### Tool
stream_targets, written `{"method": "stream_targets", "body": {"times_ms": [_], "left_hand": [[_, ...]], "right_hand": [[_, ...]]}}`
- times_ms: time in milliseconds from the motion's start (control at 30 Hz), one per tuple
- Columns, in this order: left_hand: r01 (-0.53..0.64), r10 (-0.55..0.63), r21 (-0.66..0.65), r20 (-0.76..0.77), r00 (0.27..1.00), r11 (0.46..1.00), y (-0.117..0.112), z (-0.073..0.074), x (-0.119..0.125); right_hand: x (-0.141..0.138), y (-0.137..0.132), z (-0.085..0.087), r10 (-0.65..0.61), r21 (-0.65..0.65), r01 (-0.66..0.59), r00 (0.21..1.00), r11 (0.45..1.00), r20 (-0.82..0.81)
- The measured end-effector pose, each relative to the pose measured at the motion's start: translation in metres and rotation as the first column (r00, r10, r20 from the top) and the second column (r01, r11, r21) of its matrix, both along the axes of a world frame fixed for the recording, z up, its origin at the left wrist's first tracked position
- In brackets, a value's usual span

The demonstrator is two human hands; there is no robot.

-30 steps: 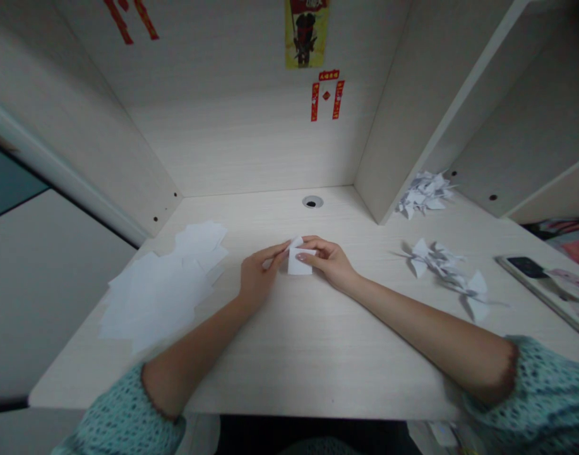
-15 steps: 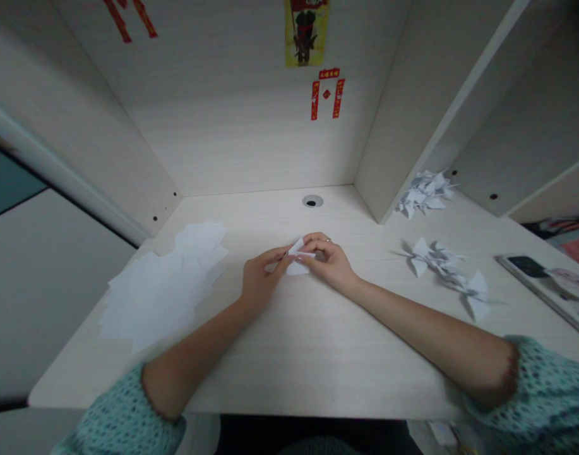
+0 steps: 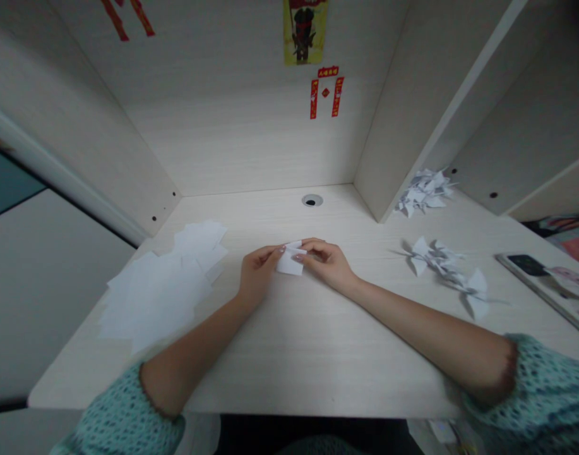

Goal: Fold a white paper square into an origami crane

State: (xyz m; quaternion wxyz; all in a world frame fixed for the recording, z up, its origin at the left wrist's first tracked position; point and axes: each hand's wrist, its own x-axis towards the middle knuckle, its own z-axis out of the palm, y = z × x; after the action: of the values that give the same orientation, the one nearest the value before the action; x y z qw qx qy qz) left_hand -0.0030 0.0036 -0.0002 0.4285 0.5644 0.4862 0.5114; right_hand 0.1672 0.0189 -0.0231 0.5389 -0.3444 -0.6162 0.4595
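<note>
A small folded piece of white paper [image 3: 290,263] is between my two hands, just above the middle of the desk. My left hand [image 3: 259,268] pinches its left side, thumb on top. My right hand [image 3: 328,260] grips the right edge between thumb and fingers. Several loose white paper sheets [image 3: 161,297] lie spread in an overlapping pile to the left of my left hand. Right of my right hand, several folded paper cranes [image 3: 443,265] lie in a row on the desk.
A heap of more folded paper [image 3: 425,191] sits beyond the upright divider [image 3: 388,158]. A phone [image 3: 549,284] lies at the right. Behind my hands is a round cable hole [image 3: 312,200] in the desk [image 3: 289,354]. Red stickers [image 3: 326,93] are on the back panel.
The folded paper has shifted slightly left and now lies flatter, showing a squarish face; before, a flap stood up from it. My fingers have moved with it.
</note>
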Motion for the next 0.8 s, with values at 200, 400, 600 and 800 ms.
{"method": "stream_targets", "body": {"times_ms": [200, 400, 600, 800], "left_hand": [[0.065, -0.065, -0.007, -0.064, 0.996, 0.998, 0.001, 0.001, 0.000], [0.246, -0.265, -0.166, -0.109, 0.958, 0.955, 0.001, -0.008, 0.002], [0.157, -0.177, -0.156, -0.123, 0.977, 0.975, 0.005, -0.009, 0.000], [0.141, -0.158, -0.157, -0.099, 0.983, 0.977, 0.008, -0.007, -0.002]], "right_hand": [[0.000, 0.001, -0.003, -0.085, -0.110, 0.081, 0.996, 0.991, -0.033], [0.001, 0.000, 0.000, -0.127, -0.037, 0.125, 0.991, 0.991, -0.042], [0.001, -0.001, 0.001, -0.116, -0.023, 0.117, 0.992, 0.993, 0.040], [0.003, 0.004, 0.001, -0.054, -0.148, 0.061, 0.997, 0.987, 0.053]]}}
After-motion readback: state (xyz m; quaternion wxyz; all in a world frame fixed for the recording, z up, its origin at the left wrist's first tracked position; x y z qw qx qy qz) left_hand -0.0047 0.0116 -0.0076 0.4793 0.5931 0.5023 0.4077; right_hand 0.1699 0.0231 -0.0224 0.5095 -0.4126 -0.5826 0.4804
